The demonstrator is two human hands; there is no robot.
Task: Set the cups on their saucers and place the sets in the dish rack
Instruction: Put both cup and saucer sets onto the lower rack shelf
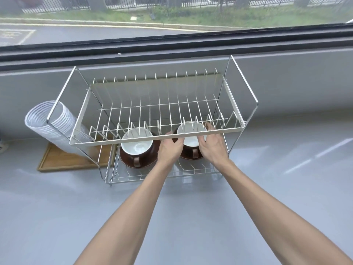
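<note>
Both hands reach under the upper shelf of the dish rack [200,133] and close on the second cup-and-saucer set from either side: the left hand [169,150] curls around its left edge, the right hand [211,147] around its right, with the fingertips of each partly hidden behind the shelf's front rail, so whether they press on the cup or on the saucer cannot be told for certain. Between them sits the right cup [191,133], brown outside and white inside, its handle pointing toward the person, standing upright on the right saucer [189,155], a dark brown disc of which only the front rim shows below the hands. The set is on the lower tier of the rack, toward its right half. Just to the left, close to the left hand, the left cup [137,143] stands upright on the left saucer [127,160], also on the lower tier, handle likewise facing the person. The upper shelf is a white wire grid with upright dividers, and nothing can be seen resting on it. On the rack's left end hangs a white ribbed holder [49,123], tilted outward. Beneath that end lies a wooden tray [63,162] on the grey counter [57,217]. Behind the rack runs a dark window frame [172,46], with a road and grass outside
</note>
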